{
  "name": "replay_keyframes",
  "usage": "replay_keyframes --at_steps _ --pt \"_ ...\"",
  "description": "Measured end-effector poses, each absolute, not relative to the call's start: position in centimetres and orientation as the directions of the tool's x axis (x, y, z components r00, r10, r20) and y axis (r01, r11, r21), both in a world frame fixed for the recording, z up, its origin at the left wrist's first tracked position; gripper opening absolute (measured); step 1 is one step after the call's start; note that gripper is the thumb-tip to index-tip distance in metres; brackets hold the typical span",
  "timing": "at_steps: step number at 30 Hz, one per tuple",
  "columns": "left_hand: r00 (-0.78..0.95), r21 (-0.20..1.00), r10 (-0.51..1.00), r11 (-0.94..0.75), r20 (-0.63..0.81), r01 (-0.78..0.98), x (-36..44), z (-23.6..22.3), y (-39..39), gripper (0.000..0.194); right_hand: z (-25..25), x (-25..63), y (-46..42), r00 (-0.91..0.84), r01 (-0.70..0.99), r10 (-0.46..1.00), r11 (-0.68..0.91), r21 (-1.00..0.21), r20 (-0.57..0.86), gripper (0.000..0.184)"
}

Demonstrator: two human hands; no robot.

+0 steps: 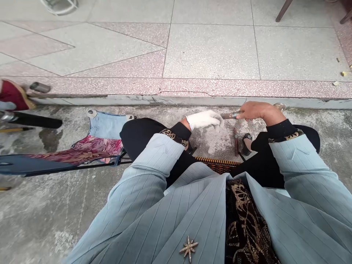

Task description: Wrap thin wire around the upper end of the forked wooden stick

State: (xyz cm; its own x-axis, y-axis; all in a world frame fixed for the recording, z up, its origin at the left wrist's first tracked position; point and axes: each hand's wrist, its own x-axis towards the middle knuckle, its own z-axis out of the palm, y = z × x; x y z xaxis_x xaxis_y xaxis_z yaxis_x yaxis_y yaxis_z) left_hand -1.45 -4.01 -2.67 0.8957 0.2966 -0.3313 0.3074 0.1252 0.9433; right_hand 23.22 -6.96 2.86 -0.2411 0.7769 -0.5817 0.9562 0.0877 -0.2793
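Possibly the rod [228, 116] could twist in the gripping fingers of the right hand [255, 111] if the gloved left hand [205, 119], grip unclear, slips at 1 end.

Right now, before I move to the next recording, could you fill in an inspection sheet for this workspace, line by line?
Surface: rough concrete ground, stained in places; a raised tiled floor runs ahead, cracked near its edge.
Things in hand: a rod with a silvery band near the right fingers.
Clutter: a reddish-brown stick on the concrete; a grey cylinder and pale scraps on the tiles.
Hands: gloved left hand at the rod's left end, grip too blurred to confirm; bare right hand grasps the rod.
Cables: nothing seen.
Surroundings: floral fabric seat and red shoe to the left; a furniture leg ahead.
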Motion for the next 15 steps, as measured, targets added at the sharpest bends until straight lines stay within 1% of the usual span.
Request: replay_keyframes --at_steps 1,2,3,4,5,6,7,8,9,10,11,15 --pt "0.892 0.950 0.337 0.186 -0.301 0.251 -1.4 -2.9 -4.0 0.015 2.8 23.2 -6.9 -0.195 0.963 0.821 0.057 -0.263 -0.537 0.035" --pt "0.882 0.951 0.380 0.240 -0.278 0.196 -1.3 -3.2 -4.1 0.016 2.7 23.1 -6.8 -0.152 0.964 0.836 0.007 -0.267 -0.527 0.032" --pt "0.873 0.946 0.412 0.288 -0.262 0.148 -1.2 -3.5 -4.2 0.017 2.5 22.8 -6.8 -0.122 0.950 0.836 -0.057 -0.306 -0.536 0.031" --pt "0.862 0.937 0.441 0.335 -0.249 0.099 -1.0 -3.8 -4.3 0.018 2.1 22.4 -6.8 -0.113 0.906 0.845 -0.128 -0.404 -0.523 0.030" --pt "0.851 0.921 0.468 0.386 -0.237 0.045 -0.8 -4.0 -4.4 0.019 1.7 21.9 -6.9 -0.119 0.822 0.849 -0.207 -0.530 -0.515 0.029" --pt "0.837 0.900 0.498 0.436 -0.228 -0.015 -0.5 -4.2 -4.6 0.019 1.2 21.2 -7.1 -0.134 0.694 0.852 -0.285 -0.662 -0.507 0.028" --pt "0.818 0.874 0.530 0.481 -0.222 -0.074 -0.2 -4.4 -4.8 0.019 0.6 20.6 -7.3 -0.158 0.531 0.860 -0.341 -0.776 -0.486 0.025" --pt "0.800 0.845 0.558 0.519 -0.222 -0.127 0.1 -4.5 -5.1 0.018 0.1 19.9 -7.4 -0.161 0.368 0.877 -0.373 -0.852 -0.454 0.022" --pt "0.779 0.819 0.584 0.547 -0.228 -0.171 0.5 -4.5 -5.3 0.017 -0.4 19.3 -7.5 -0.137 0.246 0.889 -0.398 -0.884 -0.438 0.023" --pt "0.759 0.799 0.606 0.567 -0.239 -0.201 0.8 -4.5 -5.4 0.016 -0.9 18.7 -7.6 -0.119 0.179 0.887 -0.422 -0.889 -0.445 0.025" --pt "0.745 0.782 0.616 0.585 -0.257 -0.214 1.0 -4.5 -5.6 0.016 -1.2 18.3 -7.6 -0.095 0.146 0.889 -0.432 -0.890 -0.447 0.026" --pt "0.718 0.722 0.608 0.657 -0.340 -0.215 1.6 -4.6 -5.8 0.020 -1.4 17.8 -7.3 -0.044 0.182 0.919 -0.379 -0.907 -0.392 0.025"
